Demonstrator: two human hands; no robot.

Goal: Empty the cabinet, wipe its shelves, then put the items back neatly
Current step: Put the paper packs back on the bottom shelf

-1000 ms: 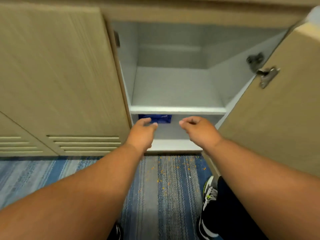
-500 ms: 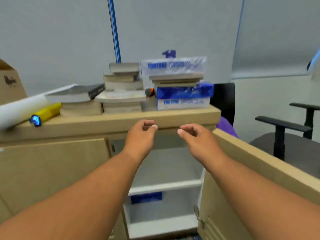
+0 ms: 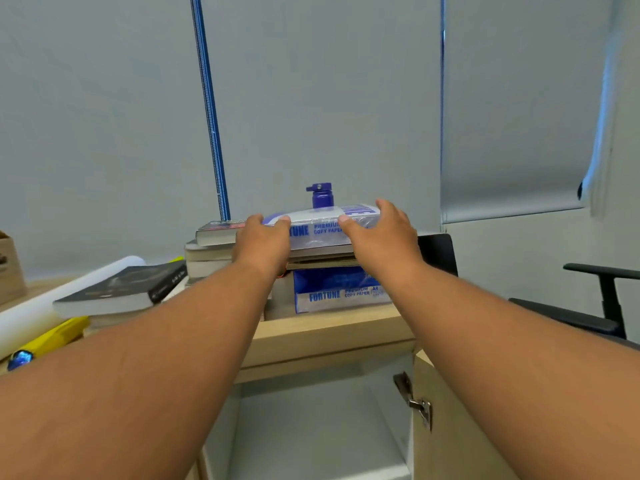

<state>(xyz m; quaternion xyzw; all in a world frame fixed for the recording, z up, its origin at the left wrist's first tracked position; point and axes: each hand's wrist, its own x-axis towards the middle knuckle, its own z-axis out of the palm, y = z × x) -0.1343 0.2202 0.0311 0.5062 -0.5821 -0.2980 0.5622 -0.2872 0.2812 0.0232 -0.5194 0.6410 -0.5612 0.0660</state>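
A clear-wrapped ream of copy paper (image 3: 320, 227) tops a pile on the cabinet top (image 3: 332, 329). My left hand (image 3: 265, 242) lies over its left end and my right hand (image 3: 381, 237) over its right part, fingers spread and thumbs on the front edge. Under the ream lie flat books, then a blue ream (image 3: 341, 289). To the left a stack of books (image 3: 209, 251) stands beside it. Below, the cabinet's white upper shelf (image 3: 311, 427) is bare; the lower shelf is out of view.
A dark book (image 3: 121, 292), a white roll (image 3: 52, 306) and a yellow tool (image 3: 52, 337) lie at the left of the cabinet top. A purple bottle (image 3: 322, 195) stands behind the pile. The open door (image 3: 467, 427) hangs on the right, with an office chair (image 3: 606, 306) beyond.
My view rose from the lower shelf with its blue pack to the cabinet top. Both hands went up and forward from mid-air onto the top ream.
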